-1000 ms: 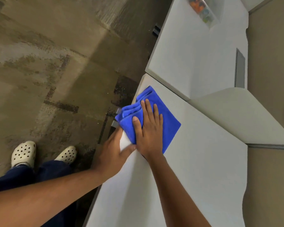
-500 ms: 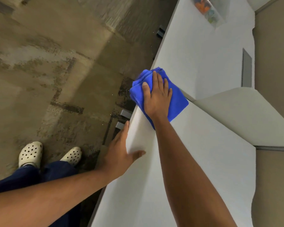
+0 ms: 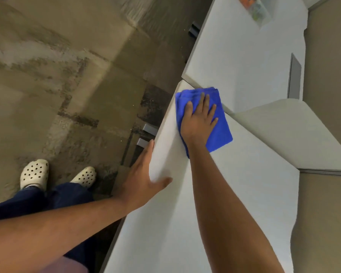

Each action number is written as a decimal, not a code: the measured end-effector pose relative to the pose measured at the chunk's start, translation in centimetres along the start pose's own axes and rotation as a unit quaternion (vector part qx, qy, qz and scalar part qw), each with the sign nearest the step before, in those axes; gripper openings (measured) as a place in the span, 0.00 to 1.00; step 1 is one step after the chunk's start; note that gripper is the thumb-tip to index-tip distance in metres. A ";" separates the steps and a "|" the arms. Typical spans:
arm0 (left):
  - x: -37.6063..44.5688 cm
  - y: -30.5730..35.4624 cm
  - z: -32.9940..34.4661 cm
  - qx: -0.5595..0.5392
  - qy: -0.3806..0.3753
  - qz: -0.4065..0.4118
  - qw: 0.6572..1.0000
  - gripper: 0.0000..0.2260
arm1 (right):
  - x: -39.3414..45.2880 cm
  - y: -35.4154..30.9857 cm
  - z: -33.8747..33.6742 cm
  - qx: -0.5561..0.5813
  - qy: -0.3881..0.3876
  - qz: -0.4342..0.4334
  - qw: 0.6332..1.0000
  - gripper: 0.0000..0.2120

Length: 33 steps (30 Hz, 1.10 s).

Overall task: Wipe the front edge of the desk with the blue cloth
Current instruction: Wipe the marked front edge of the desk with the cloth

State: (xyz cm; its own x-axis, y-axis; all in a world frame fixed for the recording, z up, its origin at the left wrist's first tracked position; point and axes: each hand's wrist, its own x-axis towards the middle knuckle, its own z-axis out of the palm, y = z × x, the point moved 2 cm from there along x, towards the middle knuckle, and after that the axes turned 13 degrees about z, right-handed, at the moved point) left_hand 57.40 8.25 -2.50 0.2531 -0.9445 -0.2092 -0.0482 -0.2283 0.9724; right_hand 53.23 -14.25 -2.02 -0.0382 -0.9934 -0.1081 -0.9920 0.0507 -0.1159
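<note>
A folded blue cloth (image 3: 221, 133) lies flat on the white desk (image 3: 234, 194), close to its far corner and just inside the front edge. My right hand (image 3: 198, 120) presses down on the cloth with the fingers spread flat. My left hand (image 3: 144, 178) rests on the desk's front edge nearer to me, fingers over the side and thumb on the top. It holds nothing. The cloth's far end reaches the seam with the neighbouring desk.
A second white desk (image 3: 244, 56) continues beyond the seam, with a clear box of coloured items (image 3: 254, 6) at its far end. A beige partition (image 3: 283, 131) rises on the right. Metal drawer handles (image 3: 149, 129) show under the edge. My feet in white clogs (image 3: 34, 172) stand on the carpet.
My right hand slid the cloth along the front edge away from me toward the desk's far corner, then a little inward from the edge. My left hand stayed on the front edge.
</note>
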 end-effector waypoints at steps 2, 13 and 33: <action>0.1 -0.1 -0.1 0.012 -0.002 0.008 1.000 0.57 | -3.2 0.6 0.4 -0.014 -0.021 -0.099 0.995 0.31; 0.7 -0.7 0.2 -0.022 -0.017 0.067 0.997 0.61 | -5.3 6.5 -0.5 -0.085 -0.068 -0.324 0.940 0.32; 0.4 -0.3 -0.6 -0.001 -0.031 0.023 0.999 0.62 | 8.1 6.9 -3.0 0.058 0.026 -0.157 0.986 0.25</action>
State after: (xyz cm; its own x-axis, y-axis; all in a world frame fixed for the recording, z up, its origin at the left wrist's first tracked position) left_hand 58.09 8.11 -2.76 0.1904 -0.9668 -0.1704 -0.0572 -0.1842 0.9812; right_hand 45.74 -22.23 -0.69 0.2599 -0.9656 0.0015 -0.9353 -0.2521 -0.2481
